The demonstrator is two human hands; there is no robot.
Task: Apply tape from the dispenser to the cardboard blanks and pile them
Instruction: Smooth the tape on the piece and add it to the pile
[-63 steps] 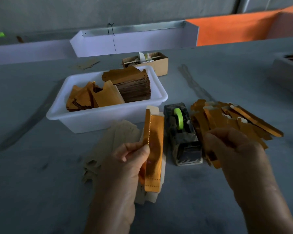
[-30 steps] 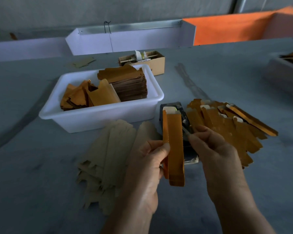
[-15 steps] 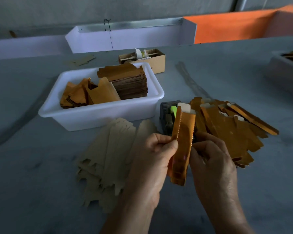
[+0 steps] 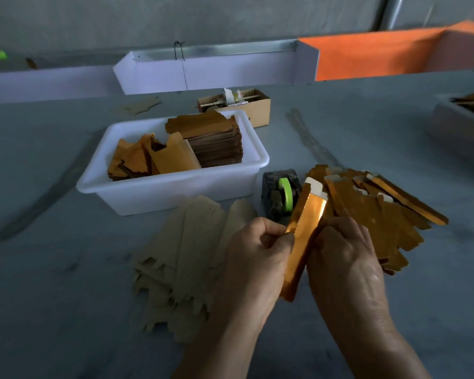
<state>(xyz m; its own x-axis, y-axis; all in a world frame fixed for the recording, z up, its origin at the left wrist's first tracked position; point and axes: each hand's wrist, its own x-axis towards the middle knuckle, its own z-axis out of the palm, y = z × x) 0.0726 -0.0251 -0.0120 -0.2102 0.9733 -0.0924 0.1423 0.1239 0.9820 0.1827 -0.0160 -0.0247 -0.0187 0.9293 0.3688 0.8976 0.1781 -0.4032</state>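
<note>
While both hands hold one gold blank [image 4: 303, 236] up over the tabletop [image 4: 66, 283], the step looks like pressing tape onto it. The left hand [image 4: 257, 258] pinches its left edge with curled fingers. The right hand [image 4: 342, 255] curls round its right side. I cannot see the tape. Next, I think, it goes on the pile [image 4: 381, 212] just right of the dispenser [image 4: 279, 198]

Head view, downward, close over hands [image 4: 301, 258]
</note>
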